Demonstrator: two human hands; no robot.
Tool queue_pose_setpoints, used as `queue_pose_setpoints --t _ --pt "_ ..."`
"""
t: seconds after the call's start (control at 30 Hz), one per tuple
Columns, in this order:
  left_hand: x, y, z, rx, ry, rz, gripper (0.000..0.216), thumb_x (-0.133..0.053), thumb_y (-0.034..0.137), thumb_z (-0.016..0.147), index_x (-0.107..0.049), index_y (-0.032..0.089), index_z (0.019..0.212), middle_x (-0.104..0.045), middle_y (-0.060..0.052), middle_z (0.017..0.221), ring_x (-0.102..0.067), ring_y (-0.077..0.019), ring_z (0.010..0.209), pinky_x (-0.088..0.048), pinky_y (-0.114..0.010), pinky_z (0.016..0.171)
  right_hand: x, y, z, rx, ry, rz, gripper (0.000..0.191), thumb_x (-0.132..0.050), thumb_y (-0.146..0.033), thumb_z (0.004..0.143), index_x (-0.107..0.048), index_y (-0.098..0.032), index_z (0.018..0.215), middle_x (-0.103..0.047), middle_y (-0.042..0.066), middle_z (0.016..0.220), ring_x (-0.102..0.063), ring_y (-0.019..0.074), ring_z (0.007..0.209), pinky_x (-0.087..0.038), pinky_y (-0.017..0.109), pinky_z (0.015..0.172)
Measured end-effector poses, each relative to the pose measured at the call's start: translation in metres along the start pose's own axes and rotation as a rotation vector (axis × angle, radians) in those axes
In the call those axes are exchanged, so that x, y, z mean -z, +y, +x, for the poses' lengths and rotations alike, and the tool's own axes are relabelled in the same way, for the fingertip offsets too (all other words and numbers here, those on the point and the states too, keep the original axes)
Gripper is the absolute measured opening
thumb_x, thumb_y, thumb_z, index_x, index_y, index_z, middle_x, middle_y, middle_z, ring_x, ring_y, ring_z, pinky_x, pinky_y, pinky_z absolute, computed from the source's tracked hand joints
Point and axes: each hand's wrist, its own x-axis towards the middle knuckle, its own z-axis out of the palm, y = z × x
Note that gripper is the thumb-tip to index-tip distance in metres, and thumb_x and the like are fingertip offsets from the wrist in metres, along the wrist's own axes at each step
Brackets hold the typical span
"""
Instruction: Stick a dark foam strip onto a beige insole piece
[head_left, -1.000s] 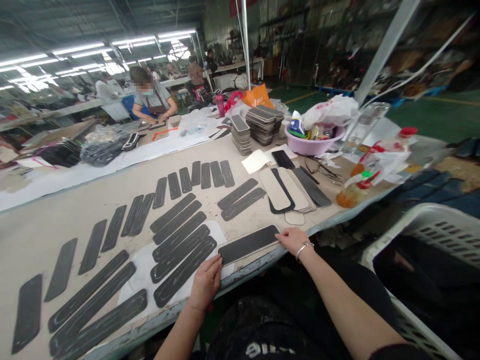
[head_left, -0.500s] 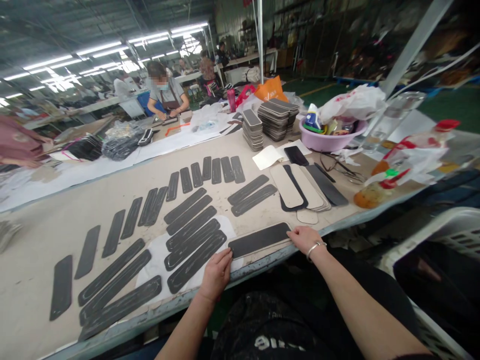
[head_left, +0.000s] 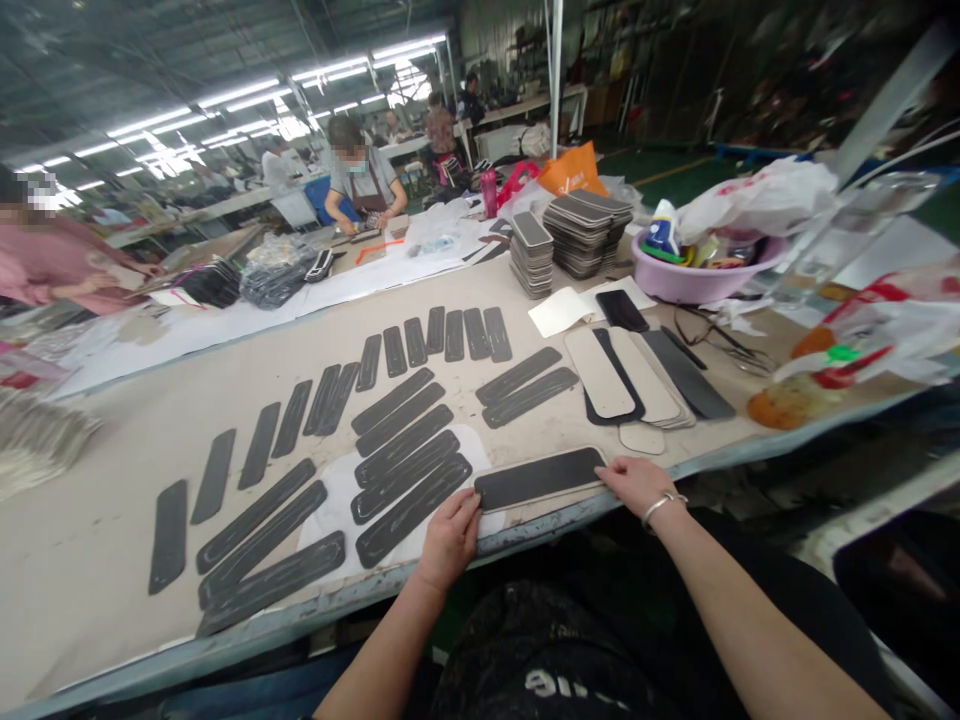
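A long black strip with rounded ends lies on a pale backing piece at the near edge of the work table. My left hand rests on the strip's left end, fingers flat and together. My right hand, a bracelet at its wrist, lies with fingers stretched out against the strip's right end. Several more black strips are spread in rows to the left, some on a white sheet.
Beige and black cut pieces lie just beyond the strip. Stacks of padded pieces, a pink basin, scissors and bottles crowd the right. Other people work at far tables.
The camera has swung left, so everything sits further right in view. Both hands stay on the ends of the same black strip; the white crate at right has left view.
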Motion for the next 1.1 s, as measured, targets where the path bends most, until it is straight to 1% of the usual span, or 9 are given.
queue_pose_setpoints --t 0.1,0.23,0.43,0.6,0.83,1.1 --pt "0.001 0.000 0.000 0.073 0.012 -0.017 0.026 -0.050 0.020 0.086 -0.060 0.018 0.109 -0.059 -0.010 0.110 -0.058 -0.0171 0.101 -0.051 -0.031 0.089 0.000 0.001 0.001 0.005 0.000 -0.005 0.033 -0.048 -0.048 0.078 -0.061 -0.021 0.063 -0.063 0.001 0.064 -0.056 0.0175 0.065 -0.035 0.027 0.059" --pt "0.000 0.002 0.003 0.074 0.004 -0.012 0.022 -0.049 0.021 0.087 -0.063 0.021 0.104 -0.060 -0.008 0.106 -0.059 -0.0159 0.095 -0.052 -0.030 0.088 0.000 0.001 0.001 0.013 -0.005 -0.006 0.033 -0.048 -0.048 0.078 -0.061 -0.022 0.065 -0.064 0.002 0.066 -0.056 0.0180 0.066 -0.035 0.027 0.059" --pt "-0.002 0.005 0.009 0.123 0.038 -0.015 0.018 -0.049 0.022 0.086 -0.065 0.020 0.096 -0.063 -0.006 0.091 -0.061 -0.0149 0.085 -0.053 -0.028 0.080 -0.001 0.003 0.001 0.024 0.003 -0.003 0.034 -0.047 -0.049 0.078 -0.061 -0.022 0.064 -0.064 0.003 0.067 -0.057 0.0183 0.066 -0.035 0.027 0.058" --pt "-0.003 0.005 0.011 0.184 0.034 0.005 0.019 -0.049 0.024 0.086 -0.063 0.021 0.099 -0.062 -0.005 0.091 -0.061 -0.0148 0.084 -0.053 -0.027 0.077 0.000 0.002 0.001 0.024 0.004 -0.003 0.032 -0.049 -0.048 0.078 -0.061 -0.022 0.065 -0.064 0.002 0.067 -0.057 0.0180 0.066 -0.035 0.027 0.059" --pt "-0.006 0.004 0.013 0.163 0.059 -0.014 0.020 -0.049 0.022 0.086 -0.066 0.020 0.095 -0.062 -0.004 0.085 -0.061 -0.0135 0.080 -0.054 -0.026 0.075 0.000 0.002 0.001 0.012 -0.009 -0.007 0.032 -0.048 -0.049 0.078 -0.061 -0.022 0.066 -0.064 0.002 0.067 -0.057 0.0185 0.067 -0.035 0.028 0.059" --pt "-0.007 0.006 0.017 0.170 0.063 0.039 0.019 -0.049 0.021 0.085 -0.066 0.020 0.092 -0.061 -0.004 0.082 -0.060 -0.0130 0.076 -0.053 -0.025 0.072 -0.001 0.003 0.001 0.015 0.003 0.000 0.033 -0.048 -0.050 0.078 -0.062 -0.022 0.067 -0.064 0.002 0.068 -0.057 0.0193 0.067 -0.036 0.028 0.060"
